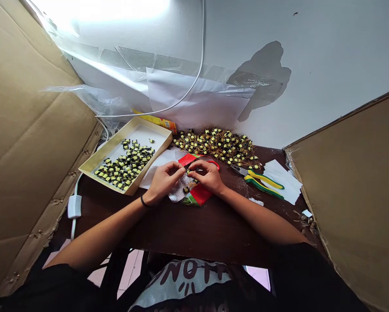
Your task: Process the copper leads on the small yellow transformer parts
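Above the middle of the table my two hands meet fingertip to fingertip at one small yellow-and-black wire-wound transformer [188,171]. My right hand [209,175] pinches it between thumb and fingers. Thumb and forefinger of my left hand [165,181] are closed at its left side; which part they grip is too small to tell. Under the hands lies a red, green and silver packet [202,195], with a few more such transformers [185,190] on it. Behind the hands is a heap of transformers with copper wire ends [220,143].
A shallow cardboard box [135,190] on the left holds many transformers. Yellow-and-green-handled pliers [266,184] lie at the right beside white paper [287,184]. A white cable with an inline switch [74,206] runs down the left. Cardboard panels [353,186] flank the dark table [181,229].
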Tool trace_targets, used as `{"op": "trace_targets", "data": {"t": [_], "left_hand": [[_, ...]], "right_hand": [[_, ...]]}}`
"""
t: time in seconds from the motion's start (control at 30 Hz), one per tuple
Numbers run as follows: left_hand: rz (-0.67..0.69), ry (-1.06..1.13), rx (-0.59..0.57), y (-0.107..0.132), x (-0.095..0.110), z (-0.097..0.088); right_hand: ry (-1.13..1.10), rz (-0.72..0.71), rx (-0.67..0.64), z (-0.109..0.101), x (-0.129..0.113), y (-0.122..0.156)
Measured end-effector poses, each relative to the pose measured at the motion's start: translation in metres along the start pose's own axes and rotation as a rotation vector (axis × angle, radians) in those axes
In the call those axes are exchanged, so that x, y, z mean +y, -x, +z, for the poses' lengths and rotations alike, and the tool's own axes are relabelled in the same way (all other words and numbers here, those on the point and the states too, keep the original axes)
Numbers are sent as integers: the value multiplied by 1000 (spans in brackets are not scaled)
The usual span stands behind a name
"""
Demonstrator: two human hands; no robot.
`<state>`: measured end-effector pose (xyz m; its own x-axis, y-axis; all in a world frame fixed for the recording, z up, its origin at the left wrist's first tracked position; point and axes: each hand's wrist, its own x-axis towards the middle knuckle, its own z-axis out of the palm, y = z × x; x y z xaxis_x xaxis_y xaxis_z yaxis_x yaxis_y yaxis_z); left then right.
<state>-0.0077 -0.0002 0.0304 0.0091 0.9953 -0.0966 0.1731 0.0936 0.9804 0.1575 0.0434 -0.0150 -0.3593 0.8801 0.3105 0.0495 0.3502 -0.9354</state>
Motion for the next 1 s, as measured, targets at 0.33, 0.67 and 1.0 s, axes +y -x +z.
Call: {"op": "trace_targets", "data": {"t": [0.33,0.67,1.0], "left_hand": [[95,-154,35,-1,-8,1],[76,-71,-39,-1,-3,1],[0,96,-69,1,1,1]], "right_hand": [[98,-112,-44,1,-5,1],[81,-98,-36,5,-8,3],[-41,-21,-20,6,-8,1]]}}
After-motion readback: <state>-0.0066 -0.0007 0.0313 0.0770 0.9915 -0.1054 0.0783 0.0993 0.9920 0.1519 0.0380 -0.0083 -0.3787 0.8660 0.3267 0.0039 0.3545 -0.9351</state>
